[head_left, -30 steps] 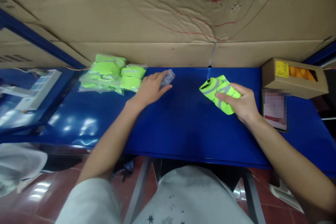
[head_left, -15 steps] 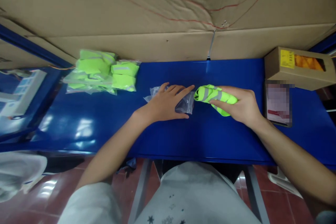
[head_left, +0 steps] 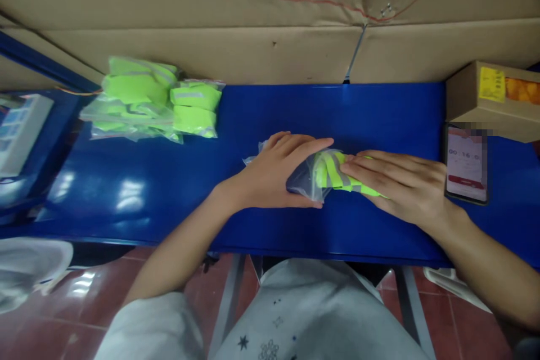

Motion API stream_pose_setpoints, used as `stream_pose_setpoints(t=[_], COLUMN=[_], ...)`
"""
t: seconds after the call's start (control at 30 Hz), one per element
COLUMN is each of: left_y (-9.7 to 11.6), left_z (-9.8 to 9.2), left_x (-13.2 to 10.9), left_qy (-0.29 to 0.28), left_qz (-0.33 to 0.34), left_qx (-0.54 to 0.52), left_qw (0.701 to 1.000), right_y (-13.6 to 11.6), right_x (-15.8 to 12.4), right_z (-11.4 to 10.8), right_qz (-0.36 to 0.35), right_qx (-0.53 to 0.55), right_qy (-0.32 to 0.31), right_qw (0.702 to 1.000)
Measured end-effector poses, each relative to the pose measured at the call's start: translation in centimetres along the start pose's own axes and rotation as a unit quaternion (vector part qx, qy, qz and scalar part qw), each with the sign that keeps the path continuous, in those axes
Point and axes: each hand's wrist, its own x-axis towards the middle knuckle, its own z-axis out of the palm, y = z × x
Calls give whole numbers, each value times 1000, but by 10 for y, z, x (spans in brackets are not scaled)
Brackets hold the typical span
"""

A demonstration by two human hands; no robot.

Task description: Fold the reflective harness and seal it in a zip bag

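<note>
A clear plastic bag (head_left: 307, 183) lies on the blue table under my left hand (head_left: 280, 171), whose thumb and forefinger are spread at the two sides of the bag's mouth. The front end of a rolled neon-yellow cloth with grey stripes (head_left: 337, 173) is inside that mouth. My right hand (head_left: 399, 183) lies over the back end of the roll, fingers extended together along it and pressing on it. The palm side of my right hand is hidden.
Several bagged neon-yellow bundles (head_left: 139, 95) are piled at the back left. At the right are a phone (head_left: 466, 166) and an open cardboard box (head_left: 464, 93) with orange contents. A cardboard wall (head_left: 253, 56) stands behind the blue table (head_left: 169, 191).
My right hand has flattened from its grip round the roll, and the roll's front end has entered the bag's mouth. The view has shifted slightly.
</note>
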Motion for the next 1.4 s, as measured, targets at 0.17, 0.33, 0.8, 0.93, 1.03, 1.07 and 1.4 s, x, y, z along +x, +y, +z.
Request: stream_pose_setpoints(t=[0.17, 0.33, 0.8, 0.93, 1.03, 1.07, 1.4], left_y=[7, 5, 12, 19, 24, 24, 22], left_z=[19, 25, 47, 48, 51, 52, 58], left_x=[0, 0, 1, -1, -1, -1, 2], left_qy=[7, 26, 55, 50, 72, 73, 44], left_qz=[14, 2, 15, -28, -29, -19, -67], left_qx=[26, 25, 100, 171, 165, 144, 25], left_qw=[1000, 999, 993, 984, 983, 987, 996], right_y=[-14, -16, -30, -29, -25, -23, -17], right_x=[10, 19, 37, 37, 33, 32, 26], right_z=[7, 6, 8, 14, 16, 17, 36], right_qz=[-75, -87, -96, -95, -86, -79, 67], right_qx=[-88, -100, -197, -185, -150, -123, 54], right_qy=[-46, -77, -133, -115, -90, -86, -83], right_qw=[992, 988, 967, 971, 981, 985, 993])
